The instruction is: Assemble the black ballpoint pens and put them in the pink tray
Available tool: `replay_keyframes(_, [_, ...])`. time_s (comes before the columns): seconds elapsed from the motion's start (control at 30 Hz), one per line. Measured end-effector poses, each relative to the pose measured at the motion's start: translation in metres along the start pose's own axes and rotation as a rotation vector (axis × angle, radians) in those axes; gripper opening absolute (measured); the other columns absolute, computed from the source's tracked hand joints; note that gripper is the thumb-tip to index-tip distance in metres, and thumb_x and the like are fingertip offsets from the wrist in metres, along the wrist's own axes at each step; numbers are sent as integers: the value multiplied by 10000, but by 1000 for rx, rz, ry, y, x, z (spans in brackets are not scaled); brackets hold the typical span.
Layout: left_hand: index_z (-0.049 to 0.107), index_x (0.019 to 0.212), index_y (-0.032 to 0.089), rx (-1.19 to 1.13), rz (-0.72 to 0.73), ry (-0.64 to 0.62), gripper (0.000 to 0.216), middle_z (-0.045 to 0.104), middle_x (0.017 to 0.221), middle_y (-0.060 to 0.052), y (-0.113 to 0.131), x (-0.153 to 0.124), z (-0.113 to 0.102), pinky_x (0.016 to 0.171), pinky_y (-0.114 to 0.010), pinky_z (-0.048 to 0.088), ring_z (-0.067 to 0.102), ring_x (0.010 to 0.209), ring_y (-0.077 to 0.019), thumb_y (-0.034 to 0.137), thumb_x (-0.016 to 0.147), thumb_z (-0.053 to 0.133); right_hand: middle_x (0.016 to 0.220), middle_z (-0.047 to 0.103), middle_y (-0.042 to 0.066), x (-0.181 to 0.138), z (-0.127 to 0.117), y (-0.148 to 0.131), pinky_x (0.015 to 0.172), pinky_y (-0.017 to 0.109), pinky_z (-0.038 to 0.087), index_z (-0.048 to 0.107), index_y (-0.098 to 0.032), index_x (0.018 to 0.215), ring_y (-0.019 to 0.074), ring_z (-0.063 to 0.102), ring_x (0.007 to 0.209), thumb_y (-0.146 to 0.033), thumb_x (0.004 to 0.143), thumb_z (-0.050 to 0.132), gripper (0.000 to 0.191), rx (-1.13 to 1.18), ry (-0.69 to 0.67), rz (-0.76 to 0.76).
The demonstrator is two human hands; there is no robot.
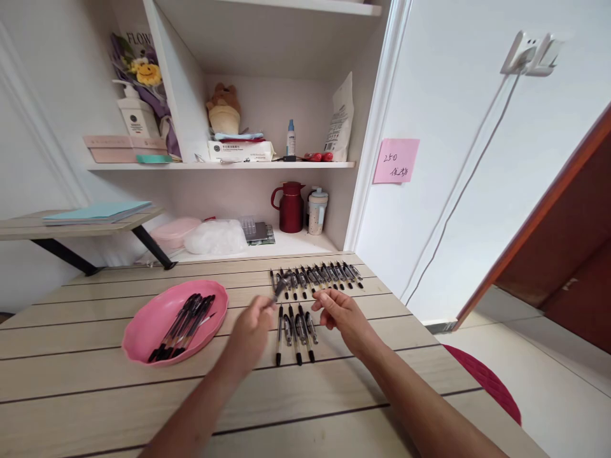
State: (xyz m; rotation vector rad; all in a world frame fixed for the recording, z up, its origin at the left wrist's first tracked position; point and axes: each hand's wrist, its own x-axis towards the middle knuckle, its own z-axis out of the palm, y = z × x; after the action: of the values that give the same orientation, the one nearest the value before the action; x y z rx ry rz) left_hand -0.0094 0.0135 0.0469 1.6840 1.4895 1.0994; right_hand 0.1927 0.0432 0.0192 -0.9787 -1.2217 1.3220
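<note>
My left hand is closed around a dark pen, blurred by motion, that points up and right. Whether it is a whole pen or only its cap is hard to make out. My right hand hovers to the right with fingers loosely curled, slightly apart and nothing visible in them. Between my hands lies a front row of uncapped pens with loose grey caps beside them. Behind it runs a longer row of pens and caps. A pink scalloped tray at left holds several black pens.
A small raised stand with blue paper is at the back left. Behind the table, a shelf holds a red jug, a cup and a plastic bag. A red round seat is beyond the right edge.
</note>
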Motion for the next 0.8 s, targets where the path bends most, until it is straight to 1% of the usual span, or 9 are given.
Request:
replay_keyframes(0.07, [602,831,190,247,56,180,232,619,789,-32,-2,12,-36,607,-253,372,546,694,-174,335,743,443,687,608,6,3,-8,2,394,202,269,569,-166,799,62,450,428,-514,664,596,375,-36,44,15])
replay_keyframes(0.13, [626,784,205,507,-69,372,223,646,820,-53,-7,19,-71,597,-272,367,574,721,-209,348,717,469,679,601,5,5,-11,5,398,203,264,570,-161,774,58,436,427,-510,661,602,368,-52,59,27])
replay_keyframes(0.2, [625,710,202,657,-297,328,249,635,606,-50,-14,22,-96,505,-277,334,571,552,-214,366,730,437,681,600,8,5,-12,7,402,204,263,569,-159,758,57,430,430,-507,665,601,361,-66,44,37])
replay_keyframes(0.27, [599,618,197,748,-428,220,254,586,468,-44,-23,21,-109,459,-274,299,545,451,-209,331,737,420,679,604,12,5,-11,9,404,206,264,569,-159,743,59,429,431,-507,670,597,357,-86,15,44])
replay_keyframes(0.33, [567,538,192,802,-456,155,239,581,452,-54,-31,20,-111,456,-275,292,541,436,-206,274,721,437,669,607,14,5,-11,10,405,208,264,570,-162,732,64,431,432,-514,669,596,359,-106,-4,51])
replay_keyframes(0.43, [551,483,180,838,-466,149,234,583,457,-75,-39,20,-108,476,-283,302,538,433,-209,243,697,480,663,609,17,6,-12,11,400,209,260,571,-164,721,69,432,429,-522,654,604,366,-119,-2,53])
replay_keyframes(0.6, [606,603,174,867,-438,192,247,598,494,-78,-35,21,-104,514,-282,329,562,515,-228,357,720,488,639,603,9,9,-13,13,402,210,263,554,-174,677,72,431,424,-521,655,586,349,-163,35,46])
replay_keyframes(0.73, [635,772,200,733,-161,243,267,668,739,-66,-20,16,-79,581,-274,363,590,698,-224,377,760,434,498,541,-8,6,-12,12,426,226,288,487,-182,527,74,395,391,-486,697,524,350,-497,47,59])
replay_keyframes(0.8, [631,808,205,554,30,176,260,675,830,-45,-14,11,-55,652,-262,382,586,776,-201,354,773,420,436,503,-3,0,-8,10,427,235,268,450,-185,450,82,379,385,-460,687,532,372,-779,12,69])
